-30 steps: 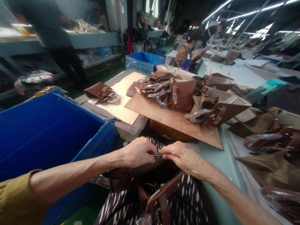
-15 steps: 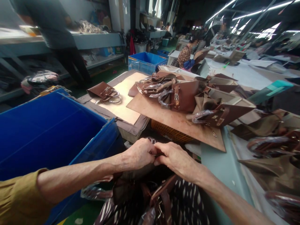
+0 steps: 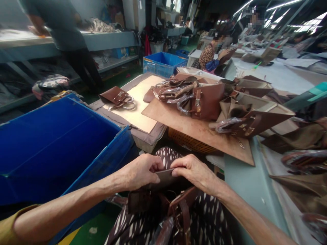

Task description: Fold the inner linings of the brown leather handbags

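A brown bag [image 3: 178,204] with plastic-wrapped handles rests on my lap, over black-and-white patterned cloth. Its far edge [image 3: 165,174] is raised between my hands. My left hand [image 3: 145,172] pinches this edge from the left, thumb on the near side. At the right end, my right hand [image 3: 192,168] pinches the same edge between thumb and fingers. A short stretch of the edge shows between the two hands. The inside of the bag is dark.
A large blue bin [image 3: 63,136] stands at the left. Ahead, one brown bag [image 3: 119,98] lies on a padded surface [image 3: 153,136]. Several more crowd a brown board [image 3: 184,119] and the pale green table [image 3: 242,180]. Other people are farther back.
My hands have moved apart from near touching, uncovering the bag's edge between them. The view has shifted slightly, and the standing person's arm at the back left now reaches onto the bench.
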Tool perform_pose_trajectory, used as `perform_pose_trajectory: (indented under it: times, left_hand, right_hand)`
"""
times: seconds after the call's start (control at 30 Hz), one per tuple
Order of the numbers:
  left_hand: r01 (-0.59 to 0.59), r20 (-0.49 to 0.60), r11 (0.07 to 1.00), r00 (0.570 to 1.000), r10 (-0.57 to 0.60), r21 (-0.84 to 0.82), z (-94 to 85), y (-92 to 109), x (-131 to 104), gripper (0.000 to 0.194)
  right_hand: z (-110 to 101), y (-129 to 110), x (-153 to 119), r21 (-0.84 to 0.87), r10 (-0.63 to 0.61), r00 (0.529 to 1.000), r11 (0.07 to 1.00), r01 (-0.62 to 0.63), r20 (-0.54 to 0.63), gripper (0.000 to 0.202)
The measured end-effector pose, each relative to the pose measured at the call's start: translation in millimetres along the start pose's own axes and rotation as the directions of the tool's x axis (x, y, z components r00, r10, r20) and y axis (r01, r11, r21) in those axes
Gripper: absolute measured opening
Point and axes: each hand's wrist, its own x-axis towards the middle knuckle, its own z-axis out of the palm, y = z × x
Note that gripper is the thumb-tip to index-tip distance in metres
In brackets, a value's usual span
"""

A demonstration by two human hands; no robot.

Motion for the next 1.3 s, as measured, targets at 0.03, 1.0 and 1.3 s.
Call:
perform_pose_trajectory:
  times: [0.03, 1.0, 1.3]
  left_hand:
    - [0.013, -0.005, 1.0, 1.0, -0.013, -0.01, -2.3, -2.0, -4.2, 0.019]
    - [0.114, -0.01, 0.976, 0.993, -0.118, -0.188, 11.5, -28.5, -15.1, 0.034]
    - [0.177, -0.038, 0.959, 0.981, -0.19, -0.222, 16.5, -27.1, -14.7, 0.032]
  right_hand:
    - [0.1, 1.3, 0.1, 0.003, -0.003, 1.0, 1.0, 0.003, 0.0, 0.014]
    - [3.9, -3.5, -2.2, -0.117, 0.035, 0.999, 0.993, -0.031, 0.029, 0.034]
    - [5.1, -16.0, -0.5, -0.26, 0.05, 0.998, 0.965, -0.038, 0.04, 0.041]
